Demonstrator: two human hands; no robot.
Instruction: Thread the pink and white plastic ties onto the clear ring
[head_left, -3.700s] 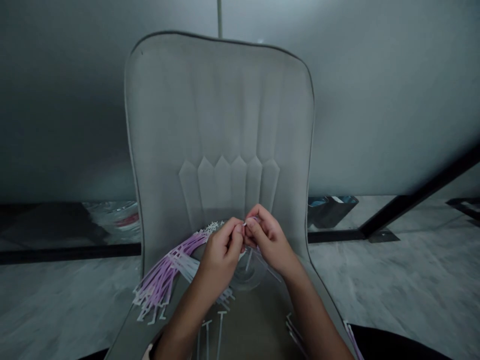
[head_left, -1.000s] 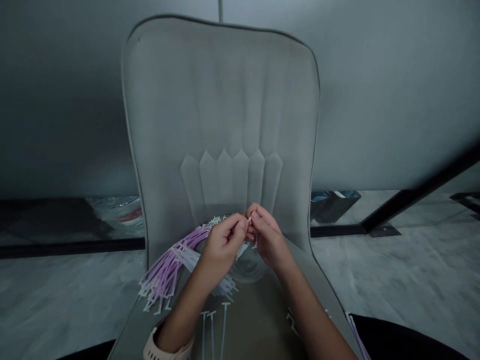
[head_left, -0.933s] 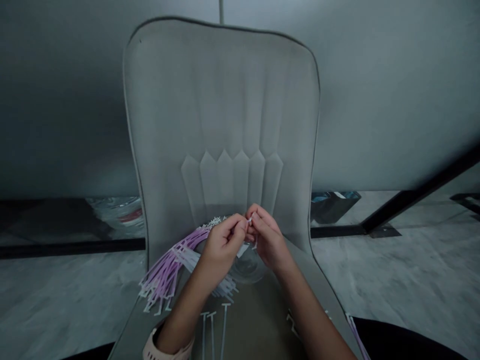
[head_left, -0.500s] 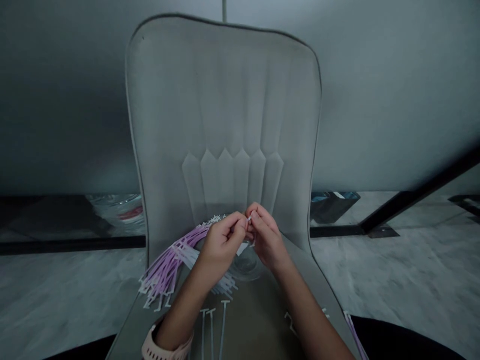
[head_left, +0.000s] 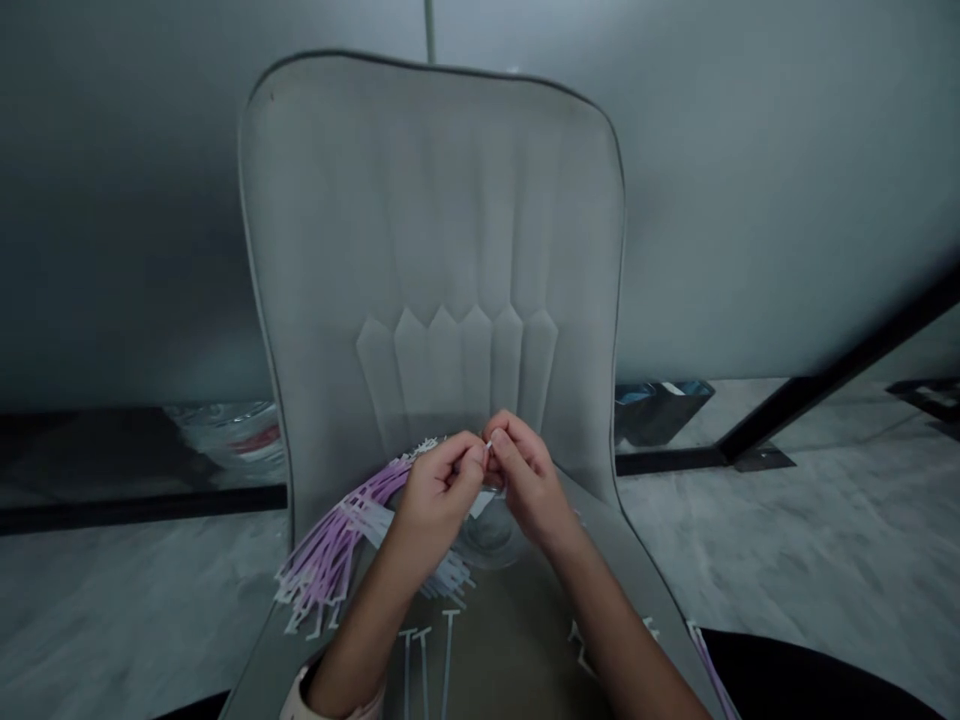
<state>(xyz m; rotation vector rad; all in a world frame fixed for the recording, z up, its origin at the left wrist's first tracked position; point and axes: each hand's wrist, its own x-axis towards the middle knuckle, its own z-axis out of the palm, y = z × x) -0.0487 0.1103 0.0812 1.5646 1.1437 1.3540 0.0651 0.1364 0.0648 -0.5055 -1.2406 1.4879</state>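
Observation:
My left hand (head_left: 442,487) and my right hand (head_left: 527,480) meet above the chair seat, fingertips pinched together around a small white piece (head_left: 489,445). Most of that piece is hidden by the fingers, so its kind does not show. Below the hands sits a clear round plastic container (head_left: 495,545) with something white in it. Beside my left forearm lies a fanned bundle of purple strips with white T-shaped ends (head_left: 330,560). Pale blue strips (head_left: 450,578) of the same form lie partly under that forearm. Several single T-ended strips (head_left: 448,650) rest at the seat's front.
The grey padded chair (head_left: 435,220) has its tall backrest against a frosted panel (head_left: 750,200). More strips (head_left: 709,655) lie by the seat's right edge. Behind the panel's lower edge are a dark bag (head_left: 664,412) and clear plastic wrapping (head_left: 232,440). A slanting black bar (head_left: 795,410) stands right.
The view has shifted slightly, so the chair appears a little lower and further left. Both hands stay pinched together at the small white piece, with only slight finger movement.

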